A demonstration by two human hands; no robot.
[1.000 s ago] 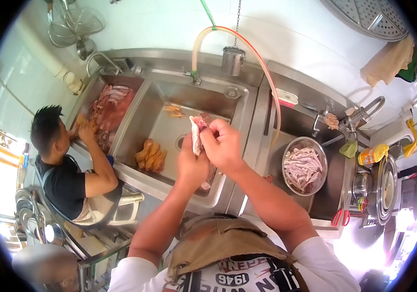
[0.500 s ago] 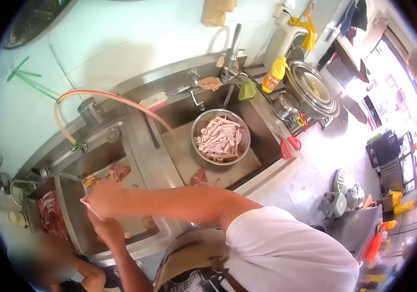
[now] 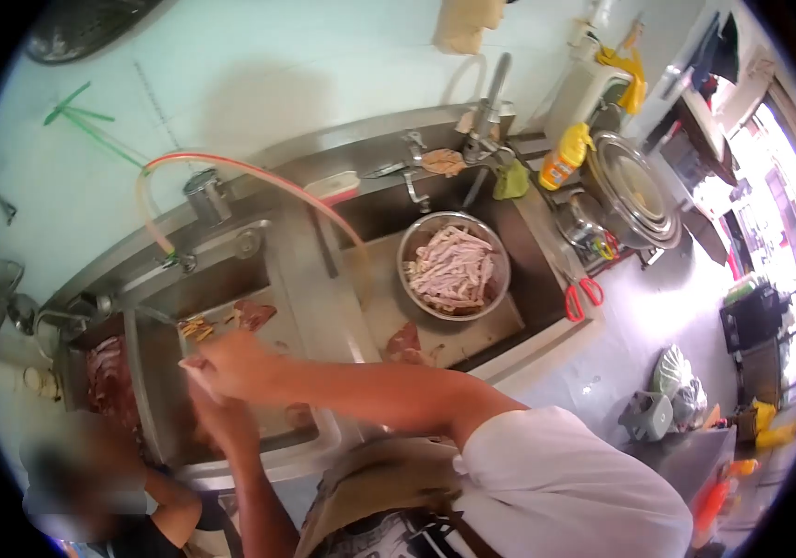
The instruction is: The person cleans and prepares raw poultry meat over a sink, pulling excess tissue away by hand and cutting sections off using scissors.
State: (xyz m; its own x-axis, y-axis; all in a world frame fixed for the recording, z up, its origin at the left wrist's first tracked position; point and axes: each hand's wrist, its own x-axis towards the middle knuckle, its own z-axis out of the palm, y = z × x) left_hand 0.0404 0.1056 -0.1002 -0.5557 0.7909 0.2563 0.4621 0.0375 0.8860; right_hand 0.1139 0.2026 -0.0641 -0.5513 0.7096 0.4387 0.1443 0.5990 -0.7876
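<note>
The right hand (image 3: 238, 363) and left hand (image 3: 221, 418) jointly grip a pale meat strip (image 3: 195, 374) over the sink (image 3: 158, 372); if its surface is slick, it could slip and fall below them. Since a second ago the view has swung rightward, bringing the bowl (image 3: 502, 270), right of the hands, nearer its centre.

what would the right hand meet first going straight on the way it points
Past the pale strip it holds, the right hand would probably meet the metal sink divider, or pass above it; depth is unclear.
</note>
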